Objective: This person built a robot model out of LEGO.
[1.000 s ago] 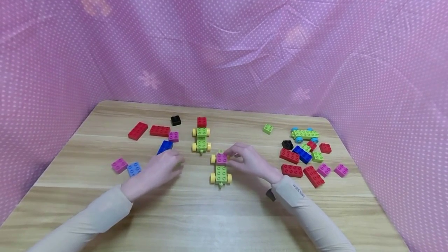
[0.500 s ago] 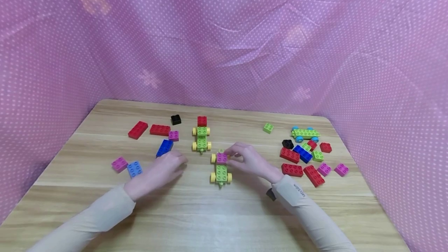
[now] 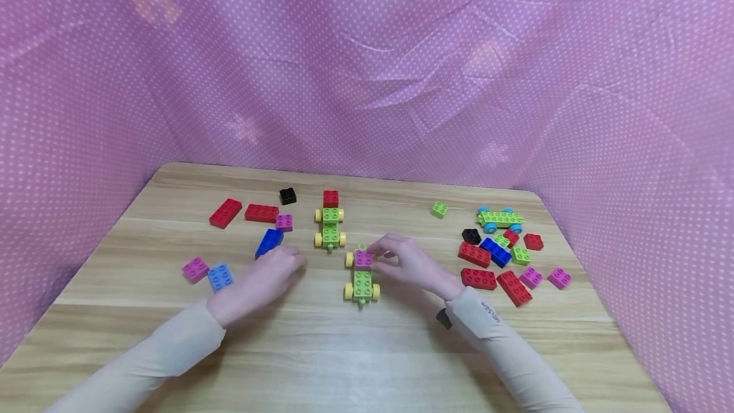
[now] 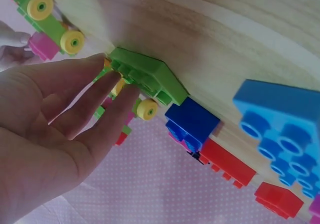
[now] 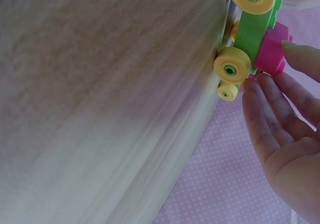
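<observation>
Green brick [image 4: 152, 70] hidden in head view; sleeves [image 3: 183, 340] cropped

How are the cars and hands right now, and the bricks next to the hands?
Front car: on its wheels, unhooked
Back car: on its wheels, unhooked from the front car
Blue-wheeled car: on its wheels, top bare
Right hand: pinching the pink brick
Pink brick: on the front car, studs up
Left hand: by the green brick, grip unclear
Green brick: studs up

Pink dotted cloth [image 3: 367, 81] behind and beside wood-grain table [image 3: 275, 375]; pale sheen near front.
</observation>
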Demonstrator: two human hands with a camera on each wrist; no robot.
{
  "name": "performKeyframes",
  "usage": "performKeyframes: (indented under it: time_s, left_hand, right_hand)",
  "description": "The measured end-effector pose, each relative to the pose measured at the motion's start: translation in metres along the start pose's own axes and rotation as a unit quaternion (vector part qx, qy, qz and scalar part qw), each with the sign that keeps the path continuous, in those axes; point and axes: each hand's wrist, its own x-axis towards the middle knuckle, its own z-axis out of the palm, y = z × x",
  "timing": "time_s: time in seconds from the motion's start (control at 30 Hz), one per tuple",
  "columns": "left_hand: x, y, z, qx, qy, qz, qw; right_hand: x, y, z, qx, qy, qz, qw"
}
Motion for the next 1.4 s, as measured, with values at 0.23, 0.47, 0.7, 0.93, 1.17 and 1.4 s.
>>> performKeyframes:
  time_s: [0.23, 0.47, 0.7, 0.93, 1.17, 1.4]
  left_hand:
    - [0.003, 0.006, 0.002, -0.029, -0.009, 0.004, 0.9995]
    - [0.006, 0.007, 0.003, -0.023, -0.001, 0.001, 0.9997]
    - [0.012, 0.004, 0.006, -0.044, -0.022, -0.023, 0.9985]
    - [0.014, 0.006, -0.001, -0.033, -0.054, -0.042, 0.9971]
    - [0.005, 0.002, -0.014, 0.015, -0.091, -0.024, 0.9954]
    - [0.004, -0.001, -0.015, 0.017, -0.117, -0.024, 0.9927]
  right_hand:
    - [0.0, -0.001, 0.0, -0.004, -0.002, -0.004, 1.0]
    - [0.0, -0.001, 0.0, -0.002, -0.006, 0.005, 1.0]
    - [-0.001, 0.0, -0.001, 0.002, -0.005, 0.004, 1.0]
    - [0.0, 0.002, 0.002, 0.008, -0.005, -0.002, 1.0]
    - [0.0, 0.001, 0.0, 0.009, -0.005, -0.005, 0.9999]
    - [0.0, 0.0, 0.0, 0.007, -0.004, -0.005, 1.0]
